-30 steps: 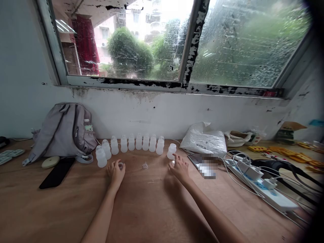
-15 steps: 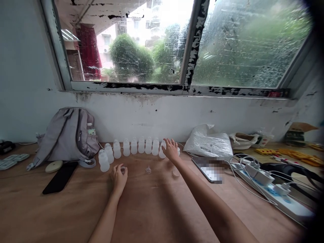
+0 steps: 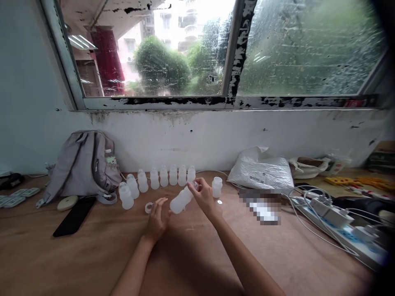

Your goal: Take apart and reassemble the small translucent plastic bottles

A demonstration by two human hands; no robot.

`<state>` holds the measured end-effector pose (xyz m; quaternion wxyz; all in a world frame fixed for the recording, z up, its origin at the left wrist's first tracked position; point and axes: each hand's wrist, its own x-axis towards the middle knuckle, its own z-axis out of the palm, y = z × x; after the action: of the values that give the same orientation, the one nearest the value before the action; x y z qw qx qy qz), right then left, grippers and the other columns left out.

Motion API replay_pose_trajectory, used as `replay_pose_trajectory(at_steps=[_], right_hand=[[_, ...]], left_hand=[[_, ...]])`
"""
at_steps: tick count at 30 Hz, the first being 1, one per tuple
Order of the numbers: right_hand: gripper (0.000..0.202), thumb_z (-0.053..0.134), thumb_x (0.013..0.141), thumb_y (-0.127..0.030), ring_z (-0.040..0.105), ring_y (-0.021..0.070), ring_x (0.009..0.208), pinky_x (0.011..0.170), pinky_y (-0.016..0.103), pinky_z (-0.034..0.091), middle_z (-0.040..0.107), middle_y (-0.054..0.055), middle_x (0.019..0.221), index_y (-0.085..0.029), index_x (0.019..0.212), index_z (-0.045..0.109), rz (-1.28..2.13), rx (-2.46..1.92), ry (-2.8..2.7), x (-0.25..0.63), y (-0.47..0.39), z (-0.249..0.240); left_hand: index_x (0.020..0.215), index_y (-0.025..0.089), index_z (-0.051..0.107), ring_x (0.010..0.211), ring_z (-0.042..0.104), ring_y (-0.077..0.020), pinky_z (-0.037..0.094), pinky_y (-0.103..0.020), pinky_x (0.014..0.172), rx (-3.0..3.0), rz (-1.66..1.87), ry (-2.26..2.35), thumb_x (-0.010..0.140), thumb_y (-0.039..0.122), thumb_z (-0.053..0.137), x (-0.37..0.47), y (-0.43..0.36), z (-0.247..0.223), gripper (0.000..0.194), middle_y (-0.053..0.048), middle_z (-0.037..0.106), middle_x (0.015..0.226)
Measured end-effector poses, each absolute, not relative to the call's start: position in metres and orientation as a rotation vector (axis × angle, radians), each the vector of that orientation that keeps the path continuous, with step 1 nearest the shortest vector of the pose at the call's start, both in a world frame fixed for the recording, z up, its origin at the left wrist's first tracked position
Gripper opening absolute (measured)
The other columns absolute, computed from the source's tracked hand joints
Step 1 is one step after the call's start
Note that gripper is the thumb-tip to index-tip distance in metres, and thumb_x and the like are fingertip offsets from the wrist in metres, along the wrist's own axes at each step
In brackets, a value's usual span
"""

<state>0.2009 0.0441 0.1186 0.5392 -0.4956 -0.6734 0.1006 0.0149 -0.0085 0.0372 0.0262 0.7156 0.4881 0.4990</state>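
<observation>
My right hand (image 3: 203,196) grips a frosted white baby bottle (image 3: 180,201) near its narrow neck. The bottle is tilted, its wide base pointing down and left toward my other hand. My left hand (image 3: 158,218) is open, with fingers stretched out, just left of the bottle's base and apart from it. A clear ring (image 3: 148,207) lies on the table beside my left fingertips. To the right of my right hand stands another frosted bottle (image 3: 217,187), with a small white disc (image 3: 219,202) below it. Several more bottles (image 3: 163,176) stand in a curved row behind.
A grey backpack (image 3: 83,164) leans on the wall at left, near a black phone (image 3: 75,217) and a cream round object (image 3: 67,203). At right are a silvery plastic package (image 3: 262,170) and a white power strip (image 3: 348,238) with cables on the wooden table (image 3: 197,246).
My right hand has taken a bottle from the row's right end and brought it left and nearer, tilted. My left hand has left the clear ring and moved right.
</observation>
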Motion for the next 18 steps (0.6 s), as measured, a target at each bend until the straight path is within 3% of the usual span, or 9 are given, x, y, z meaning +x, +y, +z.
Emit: replay_pose_trajectory(at_steps=[5,9,13,18], right_hand=[[0.021,0.042,0.075,-0.035,0.046,0.0121,0.051,0.047,0.021,0.033,0.052,-0.002,0.056,-0.018,0.068,0.051,0.461,-1.181,-1.629,0.188,0.038,0.110],[0.029,0.039,0.075,-0.032,0.039,0.0099,0.047,0.045,0.021,0.026,0.044,-0.003,0.047,-0.018,0.050,0.044,0.415,-1.183,-1.637,0.186,0.041,0.102],[0.032,0.039,0.072,-0.028,0.027,0.0079,0.043,0.044,0.022,0.019,0.028,-0.005,0.042,-0.019,0.043,0.030,0.363,-1.179,-1.632,0.189,0.042,0.101],[0.032,0.040,0.072,-0.026,0.025,0.0075,0.044,0.045,0.022,0.018,0.023,-0.006,0.044,-0.019,0.044,0.026,0.330,-1.135,-1.639,0.191,0.038,0.104]], left_hand=[[0.110,0.019,0.044,0.104,0.048,-0.0254,0.037,-0.035,0.088,1.851,1.593,1.353,0.065,0.034,0.062,0.042,-0.026,0.047,0.051,-0.012,0.051,0.111],[0.094,0.022,0.054,0.085,0.054,-0.0237,0.042,-0.030,0.074,1.558,1.602,1.339,0.055,0.028,0.070,0.047,-0.029,0.051,0.043,-0.007,0.059,0.094],[0.081,0.018,0.057,0.048,0.048,-0.0118,0.036,-0.020,0.042,1.342,1.473,1.161,0.063,0.031,0.063,0.047,-0.027,0.051,0.024,0.000,0.057,0.064],[0.074,0.014,0.055,0.035,0.038,-0.0071,0.024,-0.018,0.032,1.119,1.331,0.945,0.073,0.043,0.050,0.053,-0.023,0.048,0.030,0.001,0.053,0.052]])
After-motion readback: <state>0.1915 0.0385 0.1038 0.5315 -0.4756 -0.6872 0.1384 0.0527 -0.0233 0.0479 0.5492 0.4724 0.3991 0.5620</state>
